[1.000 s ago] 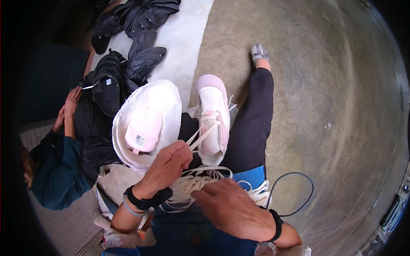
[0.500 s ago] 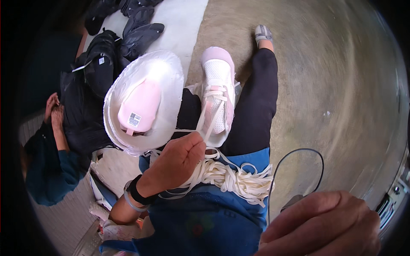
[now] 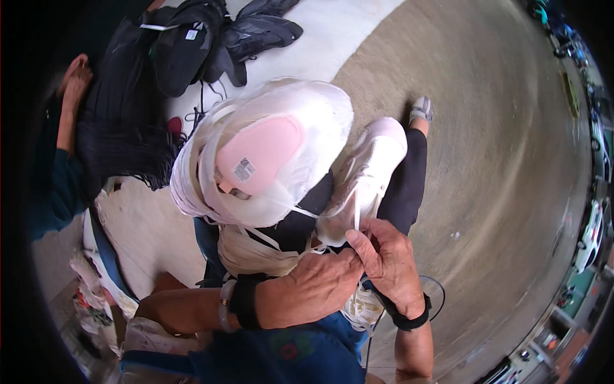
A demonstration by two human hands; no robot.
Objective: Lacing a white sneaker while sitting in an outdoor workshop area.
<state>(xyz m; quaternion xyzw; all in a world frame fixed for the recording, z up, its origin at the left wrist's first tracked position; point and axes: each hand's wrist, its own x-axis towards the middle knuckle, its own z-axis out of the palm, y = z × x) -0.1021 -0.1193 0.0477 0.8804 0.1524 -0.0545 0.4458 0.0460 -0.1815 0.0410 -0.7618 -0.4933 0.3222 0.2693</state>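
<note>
A white and pink shoe (image 3: 374, 153) lies over my lap, toe pointing away from me. My right hand (image 3: 391, 265) is closed, pinching a white shoelace (image 3: 357, 211) between thumb and fingers at the shoe's near end. Right beside it, my left hand (image 3: 310, 291) is closed with fingertips against the right hand; what it grips is hidden. Left of the shoe is a white oval shell (image 3: 326, 109) with a pink rounded pad (image 3: 268, 150) in it, bearing a white label. Loose white laces (image 3: 363, 307) lie in my lap under my hands.
Black shoes (image 3: 262, 38) lie at the upper left, near a mass of black laces (image 3: 137, 144). At the left edge another person's hands (image 3: 75, 77) are close together. A thin black cord (image 3: 438, 288) curves beside my right wrist. Vehicles line the far right.
My right hand has come from the lower right up to the shoe and pinched a lace. The left hand has moved slightly right and down. The head view has shifted, showing more at right.
</note>
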